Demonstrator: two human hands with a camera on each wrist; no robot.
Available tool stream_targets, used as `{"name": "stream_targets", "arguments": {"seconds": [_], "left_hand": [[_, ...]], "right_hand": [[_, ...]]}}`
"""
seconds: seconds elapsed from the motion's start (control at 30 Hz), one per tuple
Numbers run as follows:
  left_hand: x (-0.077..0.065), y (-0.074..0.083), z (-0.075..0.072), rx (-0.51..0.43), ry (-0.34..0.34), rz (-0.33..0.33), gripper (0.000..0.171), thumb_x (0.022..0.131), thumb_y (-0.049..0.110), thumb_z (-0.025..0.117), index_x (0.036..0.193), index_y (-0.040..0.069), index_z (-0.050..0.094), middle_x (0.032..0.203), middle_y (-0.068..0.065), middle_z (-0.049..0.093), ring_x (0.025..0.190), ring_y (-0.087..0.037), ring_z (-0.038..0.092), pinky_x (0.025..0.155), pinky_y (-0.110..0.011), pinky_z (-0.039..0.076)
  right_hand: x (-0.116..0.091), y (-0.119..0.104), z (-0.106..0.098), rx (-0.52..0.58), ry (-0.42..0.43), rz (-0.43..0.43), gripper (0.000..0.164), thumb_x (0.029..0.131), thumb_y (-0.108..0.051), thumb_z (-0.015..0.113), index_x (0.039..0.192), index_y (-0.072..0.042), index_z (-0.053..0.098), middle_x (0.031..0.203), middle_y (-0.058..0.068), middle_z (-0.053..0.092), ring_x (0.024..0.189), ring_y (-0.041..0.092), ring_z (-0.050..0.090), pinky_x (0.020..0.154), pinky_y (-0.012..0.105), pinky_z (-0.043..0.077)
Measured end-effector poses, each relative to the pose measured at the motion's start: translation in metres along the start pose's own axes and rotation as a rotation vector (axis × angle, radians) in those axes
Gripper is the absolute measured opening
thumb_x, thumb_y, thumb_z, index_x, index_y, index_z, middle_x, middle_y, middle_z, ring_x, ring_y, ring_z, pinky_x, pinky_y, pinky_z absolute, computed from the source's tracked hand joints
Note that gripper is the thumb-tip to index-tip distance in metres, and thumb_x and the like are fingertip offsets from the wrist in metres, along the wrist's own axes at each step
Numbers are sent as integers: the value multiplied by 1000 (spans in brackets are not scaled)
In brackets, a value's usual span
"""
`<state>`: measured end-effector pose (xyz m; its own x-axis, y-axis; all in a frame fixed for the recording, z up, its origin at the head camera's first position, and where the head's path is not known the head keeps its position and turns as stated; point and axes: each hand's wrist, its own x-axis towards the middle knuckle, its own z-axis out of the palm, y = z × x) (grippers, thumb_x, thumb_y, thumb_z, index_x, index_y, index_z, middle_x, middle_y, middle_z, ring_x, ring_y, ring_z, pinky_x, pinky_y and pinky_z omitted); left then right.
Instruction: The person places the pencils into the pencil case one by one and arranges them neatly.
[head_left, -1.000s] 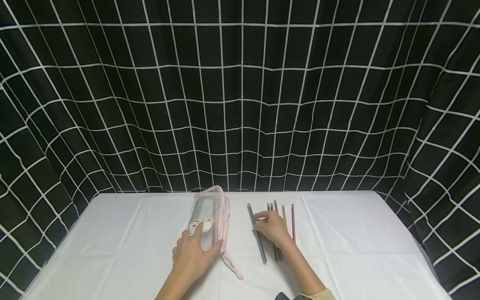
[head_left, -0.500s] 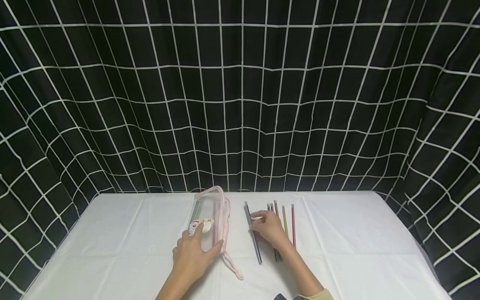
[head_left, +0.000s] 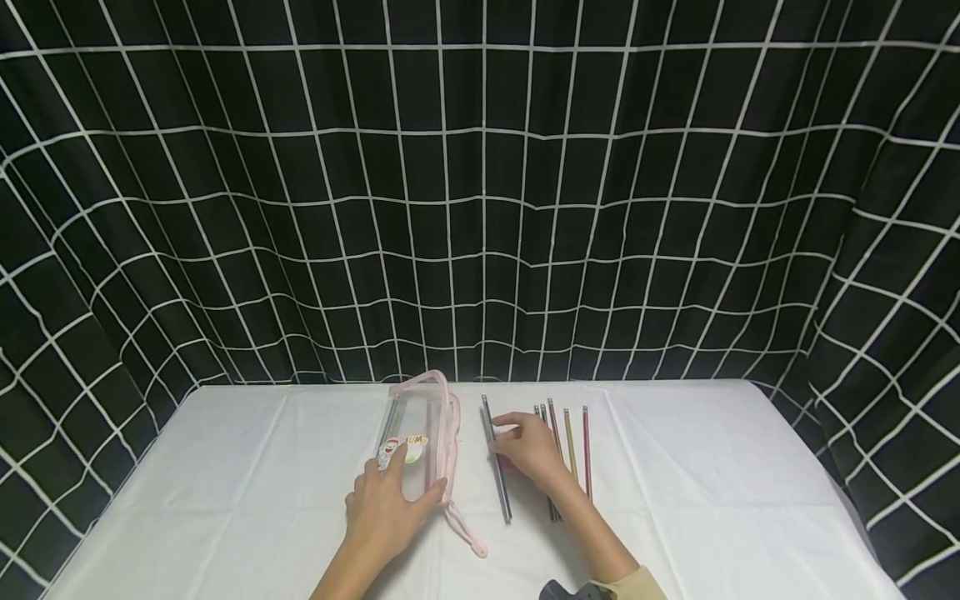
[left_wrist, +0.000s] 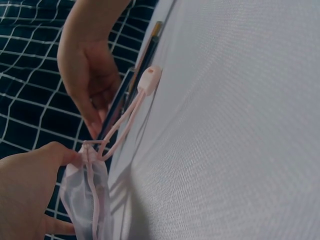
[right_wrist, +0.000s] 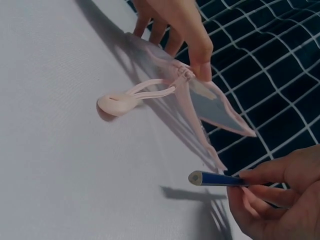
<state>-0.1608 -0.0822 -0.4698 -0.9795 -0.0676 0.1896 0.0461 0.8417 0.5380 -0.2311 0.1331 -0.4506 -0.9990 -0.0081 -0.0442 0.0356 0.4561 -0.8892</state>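
Right wrist: right hand (right_wrist: 280,200) grip pinches blue pencil (right_wrist: 215,179), lifted; head hides lift.

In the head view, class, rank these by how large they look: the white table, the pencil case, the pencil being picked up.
1. The white table, by far the largest.
2. The pencil case, held by the left hand.
3. The pencil, pinched by the right hand; similar length, far thinner.

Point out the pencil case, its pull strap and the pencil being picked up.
pencil case (head_left: 414,433), head view, clear front panel.
pull strap (right_wrist: 120,102), right wrist view, rounded end tab.
pencil (right_wrist: 212,179), right wrist view, blue shaft near its end.
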Motion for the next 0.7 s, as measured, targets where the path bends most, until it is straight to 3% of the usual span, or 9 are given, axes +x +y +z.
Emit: {"name": "stream_targets", "arguments": {"seconds": [0.7], "left_hand": [[0,-2,3,15,-6,-4,82,90,61,70,149,5,57,122,-33,60,108,-52,64,86,-67,50]], "right_hand": [[11,-9,11,129,-41,-13,39,87,8,69,125,12,68,84,17,73,71,23,75,66,36,64]]}}
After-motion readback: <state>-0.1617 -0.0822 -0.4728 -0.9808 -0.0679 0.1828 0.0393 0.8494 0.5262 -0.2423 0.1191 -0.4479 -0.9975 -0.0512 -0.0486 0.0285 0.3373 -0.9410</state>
